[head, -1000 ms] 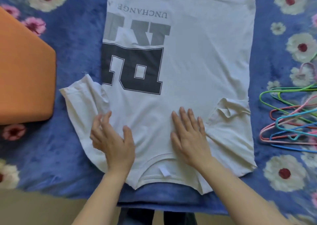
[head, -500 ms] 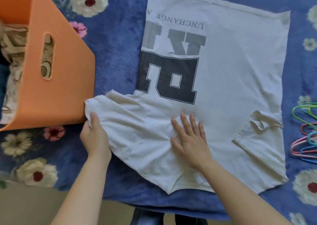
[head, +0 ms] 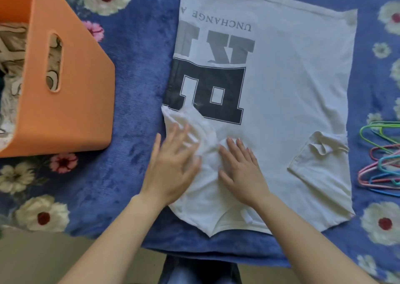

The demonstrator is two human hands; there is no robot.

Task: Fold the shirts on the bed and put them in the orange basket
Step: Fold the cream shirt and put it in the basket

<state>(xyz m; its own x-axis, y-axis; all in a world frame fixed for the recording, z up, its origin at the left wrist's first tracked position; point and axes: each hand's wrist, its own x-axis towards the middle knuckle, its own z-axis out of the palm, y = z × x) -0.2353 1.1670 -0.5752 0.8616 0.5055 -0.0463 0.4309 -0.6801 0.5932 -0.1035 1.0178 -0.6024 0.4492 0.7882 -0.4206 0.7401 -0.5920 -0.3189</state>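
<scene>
A white T-shirt (head: 292, 93) with a dark printed letter lies flat on the blue flowered bed (head: 134, 71), collar toward me. Its left sleeve is folded inward over the body, and my left hand (head: 173, 166) presses flat on that fold with fingers spread. Beside it, my right hand (head: 240, 171) lies flat on the shirt's chest area. The right sleeve (head: 320, 166) is also folded in, a little rumpled. At the left stands the orange basket (head: 71, 93), with folded patterned clothes inside.
Several coloured plastic hangers (head: 383, 160) lie on the bed at the right edge. The bed's near edge runs below the shirt collar, with my legs and the floor under it.
The left sleeve lay spread outward to the left; my left hand has brought it in over the shirt body and now presses on it. My right hand has stayed in place.
</scene>
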